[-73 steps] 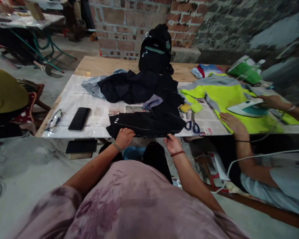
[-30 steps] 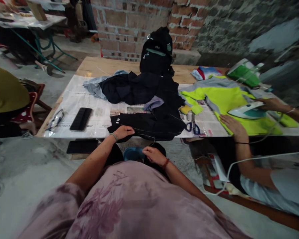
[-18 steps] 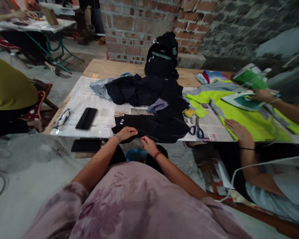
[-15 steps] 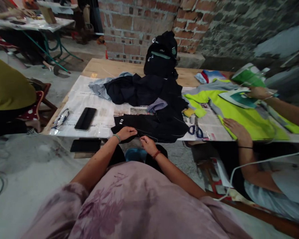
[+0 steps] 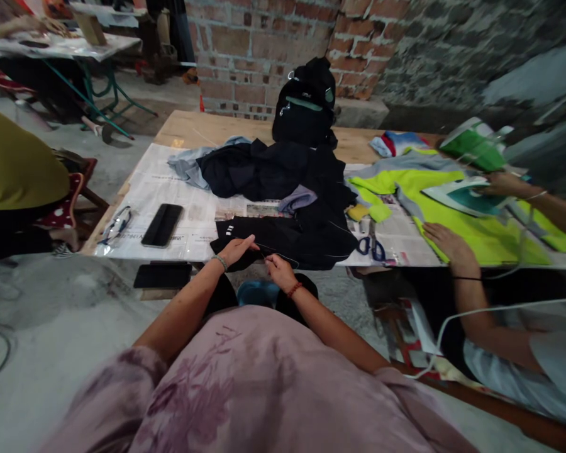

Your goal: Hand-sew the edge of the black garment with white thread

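Observation:
A black garment (image 5: 283, 239) with thin pale stitch lines and small white bars is spread along the table's front edge. My left hand (image 5: 236, 250) pinches its front edge, fingers closed on the cloth. Just to the right, my right hand (image 5: 280, 272) is closed in a pinch below that edge, close to my left fingertips. Whatever thin thing it holds is too small to make out. Dark blue-handled scissors (image 5: 371, 245) lie right of the garment. Behind it is a heap of dark clothing (image 5: 264, 167) with a light grey-blue piece (image 5: 188, 167) under it.
On the newspaper-covered table (image 5: 198, 217) lie a phone (image 5: 163, 225) and glasses (image 5: 116, 225). A black backpack (image 5: 304, 110) stands at the back. At right, a co-worker's hand (image 5: 509, 185) holds an iron (image 5: 469, 196) on a yellow-green garment (image 5: 481, 238); a white cord (image 5: 446, 330) hangs nearby.
My left fingers have shifted slightly up on the black cloth; my right hand has barely moved. The co-worker's iron has slid to the right and slightly towards the front.

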Motion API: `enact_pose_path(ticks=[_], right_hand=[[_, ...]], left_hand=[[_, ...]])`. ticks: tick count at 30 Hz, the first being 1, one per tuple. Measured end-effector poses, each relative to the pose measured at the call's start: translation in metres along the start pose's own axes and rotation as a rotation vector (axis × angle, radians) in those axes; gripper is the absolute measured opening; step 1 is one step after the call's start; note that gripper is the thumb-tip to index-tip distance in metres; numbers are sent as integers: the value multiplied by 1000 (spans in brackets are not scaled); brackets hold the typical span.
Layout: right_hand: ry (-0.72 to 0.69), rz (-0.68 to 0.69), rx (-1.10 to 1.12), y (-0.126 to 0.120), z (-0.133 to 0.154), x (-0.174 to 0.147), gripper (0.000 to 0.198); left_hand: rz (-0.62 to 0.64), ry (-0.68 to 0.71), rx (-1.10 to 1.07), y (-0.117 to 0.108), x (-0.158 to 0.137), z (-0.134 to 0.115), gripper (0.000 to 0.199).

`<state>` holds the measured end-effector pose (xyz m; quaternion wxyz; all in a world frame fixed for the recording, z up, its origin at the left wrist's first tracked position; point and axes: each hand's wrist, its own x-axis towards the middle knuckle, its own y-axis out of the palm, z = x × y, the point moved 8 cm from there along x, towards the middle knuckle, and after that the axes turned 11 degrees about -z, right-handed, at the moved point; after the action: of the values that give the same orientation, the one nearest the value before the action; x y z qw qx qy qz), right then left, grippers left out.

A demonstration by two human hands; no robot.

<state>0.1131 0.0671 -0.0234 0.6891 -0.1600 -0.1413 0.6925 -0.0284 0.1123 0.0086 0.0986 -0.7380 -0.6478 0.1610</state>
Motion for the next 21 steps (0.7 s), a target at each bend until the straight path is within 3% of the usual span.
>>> enact_pose_path(ticks=[2,8,12,21], right_hand=[[18,-4,20,2,-3,1,21],[24,-24,41,4,-6,4,20],[48,-27,62,5,-5,2,20],[92,-12,82,7,1,-1,17]], left_hand=[[-6,20,-26,-2,-1,-2,62],[36,237,150,3,-5,-9,33],[-56,320,218,3,-7,-9,21],[-165,473,233,2,-14,-20,15]])
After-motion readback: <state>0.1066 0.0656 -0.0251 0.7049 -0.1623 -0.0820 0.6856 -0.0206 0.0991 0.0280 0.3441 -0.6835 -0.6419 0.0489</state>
